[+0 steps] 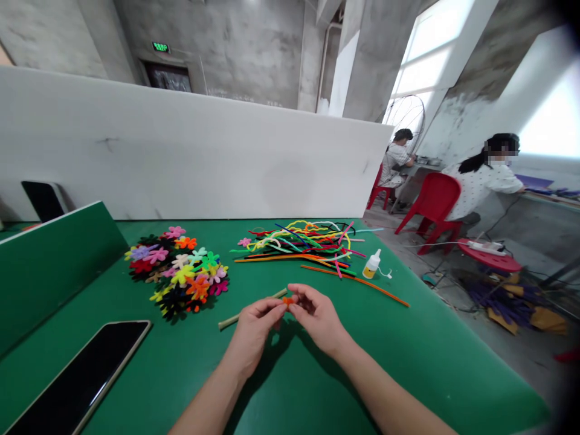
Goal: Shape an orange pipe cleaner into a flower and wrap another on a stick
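Note:
Between the fingertips of my left hand (pixel 258 323) and my right hand (pixel 317 314) is a small orange fuzzy piece, bent pipe cleaner (pixel 287 301) by its look. Both hands pinch it just above the green table; its exact shape is partly hidden by my fingers. Behind my left hand lies a thin pale stick (pixel 229 322). A long orange pipe cleaner (pixel 380 291) rests on the table beyond my right hand. Farther back spreads a loose heap of colourful pipe cleaners (pixel 301 241). To the left is a pile of fuzzy flower shapes (pixel 183 275) in many colours.
A small glue bottle (pixel 371 266) with its cap off stands at the right. A phone (pixel 86 374) lies at front left, near a green divider (pixel 58 272). A white partition (pixel 203 157) closes the table's back. Two people sit at other tables on the right.

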Action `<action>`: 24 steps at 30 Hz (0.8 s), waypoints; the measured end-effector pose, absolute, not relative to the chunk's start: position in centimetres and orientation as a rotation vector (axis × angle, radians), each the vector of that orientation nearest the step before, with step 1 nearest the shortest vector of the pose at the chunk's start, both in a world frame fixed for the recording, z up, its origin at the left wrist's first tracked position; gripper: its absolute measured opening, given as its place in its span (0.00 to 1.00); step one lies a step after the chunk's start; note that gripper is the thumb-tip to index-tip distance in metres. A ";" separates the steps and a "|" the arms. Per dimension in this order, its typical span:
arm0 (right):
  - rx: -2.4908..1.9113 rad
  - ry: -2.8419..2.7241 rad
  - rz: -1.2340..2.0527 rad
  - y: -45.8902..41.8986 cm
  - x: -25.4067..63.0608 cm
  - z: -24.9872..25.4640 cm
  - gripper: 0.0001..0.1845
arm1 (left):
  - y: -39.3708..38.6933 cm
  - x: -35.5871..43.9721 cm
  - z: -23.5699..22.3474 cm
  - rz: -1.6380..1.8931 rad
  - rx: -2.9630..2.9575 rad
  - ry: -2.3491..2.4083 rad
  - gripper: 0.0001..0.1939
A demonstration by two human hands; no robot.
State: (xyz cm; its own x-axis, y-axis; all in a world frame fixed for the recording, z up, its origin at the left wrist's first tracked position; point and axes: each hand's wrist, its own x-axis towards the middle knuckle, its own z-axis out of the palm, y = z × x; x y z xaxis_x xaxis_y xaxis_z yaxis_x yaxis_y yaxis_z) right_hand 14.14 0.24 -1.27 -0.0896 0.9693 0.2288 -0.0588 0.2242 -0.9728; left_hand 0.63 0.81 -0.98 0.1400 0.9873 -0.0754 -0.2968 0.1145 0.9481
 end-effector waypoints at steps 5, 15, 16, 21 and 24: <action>-0.921 -1.402 1.142 0.8 14.6 -0.7 0.15 | 0.7 0.8 -0.7 1.157 0.841 0.880 0.06; -0.779 -0.977 1.549 0.8 14.8 -1.7 0.17 | 0.5 1.4 -0.5 1.094 0.662 0.805 0.03; -0.776 -0.950 1.570 0.7 14.9 -1.8 0.17 | 0.4 1.4 -0.5 1.087 0.657 0.803 0.03; -0.769 -0.821 1.659 0.1 15.2 -1.8 0.17 | 0.1 1.6 -0.7 1.027 0.682 0.752 0.04; -0.754 -0.726 1.707 0.0 15.2 -1.8 0.17 | 0.1 1.7 -0.9 1.010 0.680 0.722 0.04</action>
